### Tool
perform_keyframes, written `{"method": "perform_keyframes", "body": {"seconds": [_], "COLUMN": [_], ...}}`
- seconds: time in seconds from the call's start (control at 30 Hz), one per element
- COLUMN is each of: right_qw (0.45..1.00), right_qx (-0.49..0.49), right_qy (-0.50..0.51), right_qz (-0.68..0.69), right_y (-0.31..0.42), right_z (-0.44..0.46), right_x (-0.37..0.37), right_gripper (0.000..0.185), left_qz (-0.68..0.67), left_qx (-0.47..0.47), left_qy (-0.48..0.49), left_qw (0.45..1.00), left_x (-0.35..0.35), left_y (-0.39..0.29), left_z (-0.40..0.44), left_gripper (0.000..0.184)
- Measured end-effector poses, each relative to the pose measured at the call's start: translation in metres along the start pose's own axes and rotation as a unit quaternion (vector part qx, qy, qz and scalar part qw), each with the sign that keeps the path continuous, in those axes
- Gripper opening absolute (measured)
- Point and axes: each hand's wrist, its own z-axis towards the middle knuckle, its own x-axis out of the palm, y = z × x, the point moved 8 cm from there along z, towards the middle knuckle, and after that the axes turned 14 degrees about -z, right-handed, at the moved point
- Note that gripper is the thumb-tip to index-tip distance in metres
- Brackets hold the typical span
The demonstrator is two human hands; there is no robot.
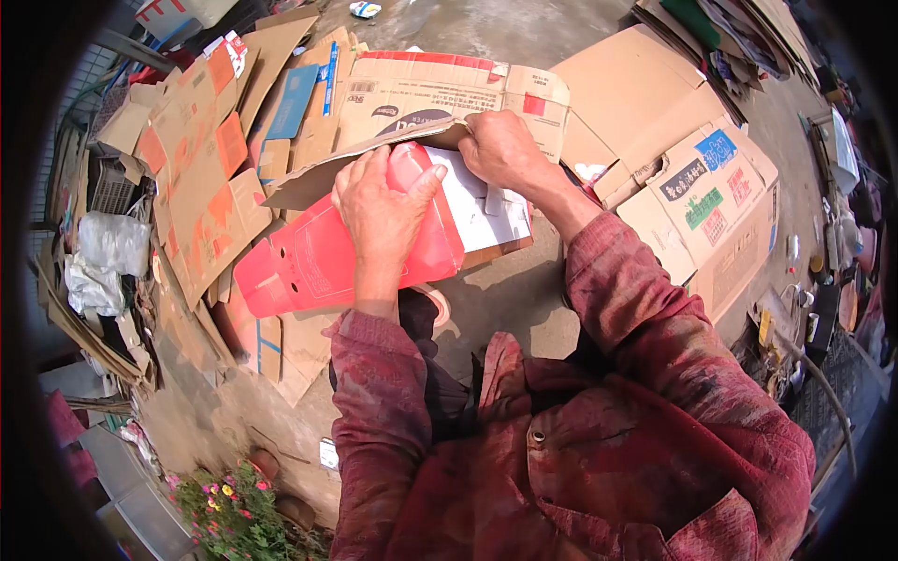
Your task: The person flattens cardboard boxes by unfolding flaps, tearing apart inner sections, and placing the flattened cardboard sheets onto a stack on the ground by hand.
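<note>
My left hand point(379, 210) grips a red cardboard box point(304, 262), its fingers near the top edge and its thumb stretched to the right across the red face. The box is partly flattened, with a tapering flap pointing left and dark holes in it. My right hand point(500, 154) is closed on the edge of a brown cardboard flap point(313, 179) behind the red box. Between the hands a white panel point(477, 210) shows, with torn bits on it. Both hands are close together in front of my body.
Flattened brown cartons point(201, 178) are piled to the left, near clear plastic wrap point(108, 252). A printed carton point(524, 93) lies just beyond my hands. To the right stands a brown box point(720, 215) with coloured labels. Flowers point(224, 505) grow at the lower left.
</note>
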Motion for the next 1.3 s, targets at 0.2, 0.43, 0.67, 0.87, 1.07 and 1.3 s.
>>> {"method": "perform_keyframes", "body": {"seconds": [0.2,0.43,0.67,0.87,1.07,1.3], "right_qw": [0.997,0.986,0.97,0.985,0.982,0.98], "right_qx": [0.072,0.157,0.154,0.026,-0.15,-0.163], "right_qy": [-0.024,0.029,0.121,-0.027,0.111,0.107], "right_qz": [0.02,0.051,0.143,0.169,0.035,-0.044], "right_y": [-0.038,-0.071,-0.055,-0.036,0.027,0.037], "right_z": [0.016,0.029,0.024,0.007,-0.054,-0.058], "right_x": [0.012,0.029,0.047,0.004,0.032,0.061], "right_gripper": [0.025,0.039,0.071,0.055,0.028,0.022], "left_qz": [-0.042,0.023,0.086,0.101,0.111,0.124], "left_qx": [0.119,0.156,0.08,0.026,0.019,0.001], "left_qy": [-0.009,0.089,-0.001,0.016,0.016,0.015], "left_qw": [0.992,0.984,0.993,0.994,0.993,0.992], "left_x": [-0.009,0.025,0.01,0.011,0.01,0.001], "left_y": [-0.038,-0.055,-0.02,0.006,0.007,0.014], "left_z": [-0.009,-0.033,-0.018,-0.007,-0.001,0.004], "left_gripper": [0.069,0.064,0.054,0.053,0.052,0.052]}}
